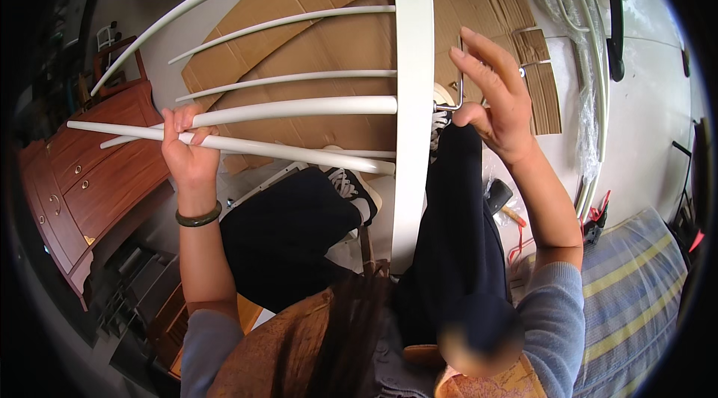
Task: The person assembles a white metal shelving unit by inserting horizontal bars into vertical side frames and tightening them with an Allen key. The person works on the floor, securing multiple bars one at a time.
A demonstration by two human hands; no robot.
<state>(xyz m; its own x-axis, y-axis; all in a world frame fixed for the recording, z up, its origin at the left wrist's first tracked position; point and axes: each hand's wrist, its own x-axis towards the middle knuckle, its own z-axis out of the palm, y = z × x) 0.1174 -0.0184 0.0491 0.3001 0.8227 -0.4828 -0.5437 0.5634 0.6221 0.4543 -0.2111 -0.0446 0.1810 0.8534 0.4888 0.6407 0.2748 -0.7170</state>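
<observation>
My left hand (191, 150) is closed around a white tube (292, 109) whose right end meets a long white flat bar (412, 106). A second white tube (299, 154) slants across under the same fingers. Beyond the bar, my right hand (497, 95) has its fingers apart beside a bent metal hex key (461, 88). Its fingertips are at the key's long arm and its thumb is close to the bend. The key's short end points to the bar's right side; its tip is hard to make out. Several thinner white rods (292, 22) run left from the bar.
Flattened cardboard (336, 54) lies beneath the frame. To the left stands a reddish-brown drawer cabinet (97, 189). Plastic-wrapped white tubes (583, 62) lie on the right, with a black-headed mallet (499, 195) near my right forearm. A striped cushioned surface (628, 301) is at lower right.
</observation>
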